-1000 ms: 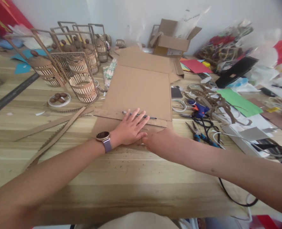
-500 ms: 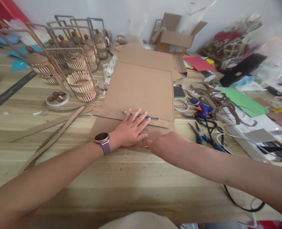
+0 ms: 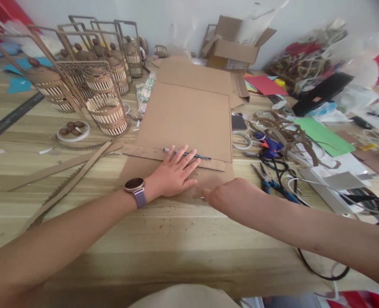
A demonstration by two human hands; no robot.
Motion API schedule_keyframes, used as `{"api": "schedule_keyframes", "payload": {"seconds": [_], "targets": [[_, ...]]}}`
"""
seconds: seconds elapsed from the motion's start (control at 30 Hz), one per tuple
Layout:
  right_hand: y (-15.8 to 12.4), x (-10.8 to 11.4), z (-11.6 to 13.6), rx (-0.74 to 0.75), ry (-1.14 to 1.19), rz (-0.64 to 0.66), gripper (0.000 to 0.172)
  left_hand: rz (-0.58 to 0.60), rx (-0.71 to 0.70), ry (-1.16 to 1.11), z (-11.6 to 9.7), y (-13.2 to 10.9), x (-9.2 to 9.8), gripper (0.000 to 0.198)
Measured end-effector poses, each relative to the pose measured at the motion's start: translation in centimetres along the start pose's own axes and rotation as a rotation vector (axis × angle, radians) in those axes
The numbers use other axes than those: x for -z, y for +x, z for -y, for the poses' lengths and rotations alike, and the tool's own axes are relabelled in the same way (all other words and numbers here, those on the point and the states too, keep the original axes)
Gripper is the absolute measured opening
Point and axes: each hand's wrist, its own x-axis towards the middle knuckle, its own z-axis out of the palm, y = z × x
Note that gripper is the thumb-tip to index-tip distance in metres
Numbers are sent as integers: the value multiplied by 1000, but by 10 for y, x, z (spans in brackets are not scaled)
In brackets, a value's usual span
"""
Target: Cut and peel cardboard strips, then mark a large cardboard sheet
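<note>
My left hand (image 3: pixel 178 173) lies flat with its fingers spread, pressing on the near part of a brown cardboard sheet (image 3: pixel 186 119). Under its fingertips are a pen (image 3: pixel 204 157) and a long cardboard strip (image 3: pixel 141 152), both lying crosswise on the sheet. My right hand (image 3: pixel 224 194) is closed at the sheet's near edge, just right of the left thumb. A small pale tip shows at its fingertips; whatever it grips is mostly hidden.
Several lantern-like slatted baskets (image 3: pixel 107 113) with tall handles stand at the left. Toothed cardboard strips (image 3: pixel 70 184) lie in front of them. On the right are pliers (image 3: pixel 266 177), a blue glue gun (image 3: pixel 271 147), cables and paper. An open box (image 3: pixel 236 49) stands at the back.
My right hand has slid slightly right, away from the left thumb. My left hand stays flat on the cardboard. The whole view has shifted a little.
</note>
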Motion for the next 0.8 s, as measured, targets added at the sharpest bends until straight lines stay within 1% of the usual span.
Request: {"api": "schedule_keyframes", "payload": {"seconds": [0.23,0.37,0.5,0.63,0.8], "targets": [[-8,-1,-4,-23,43,-8,24,26,6,-11,0,1,1,63],[-10,-1,-6,-32,39,28,24,19,5,-15,0,1,0,63],[-12,-4,-8,-30,32,21,27,16,8,-12,0,0,0,63],[-17,-6,-11,-42,30,38,24,23,6,-11,1,1,-2,63],[-23,-5,-13,-52,6,91,37,15,5,-12,2,1,-3,63]]}}
